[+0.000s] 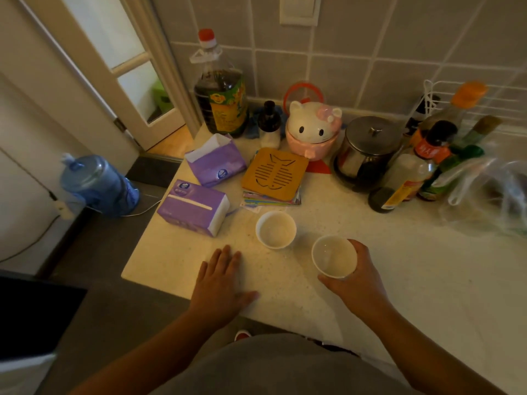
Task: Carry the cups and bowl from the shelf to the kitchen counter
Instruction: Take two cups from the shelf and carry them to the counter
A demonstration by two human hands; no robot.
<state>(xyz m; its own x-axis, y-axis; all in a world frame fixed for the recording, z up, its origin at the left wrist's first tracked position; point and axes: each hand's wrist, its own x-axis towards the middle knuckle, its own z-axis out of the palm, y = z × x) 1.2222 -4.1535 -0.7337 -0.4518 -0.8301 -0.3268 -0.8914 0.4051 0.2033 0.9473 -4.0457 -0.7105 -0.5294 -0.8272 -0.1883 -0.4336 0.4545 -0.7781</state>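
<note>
Two small white cups are on the pale speckled kitchen counter (399, 280). One cup (275, 229) stands free, upright and empty, near the counter's front left. A second white cup (333, 256) sits just right of it, with my right hand (360, 276) wrapped around its right side. My left hand (221, 279) lies flat on the counter with fingers spread, holding nothing, a little left of the free cup. No bowl is in view.
Two purple tissue packs (194, 208) (216, 159) lie at the left. Behind the cups are a fish-pattern trivet (275, 173) on a stack, a cat-shaped jar (313, 129), an oil bottle (221, 95), a steel-lidded pot (366, 149), sauce bottles (422, 163) and plastic bags (490, 195).
</note>
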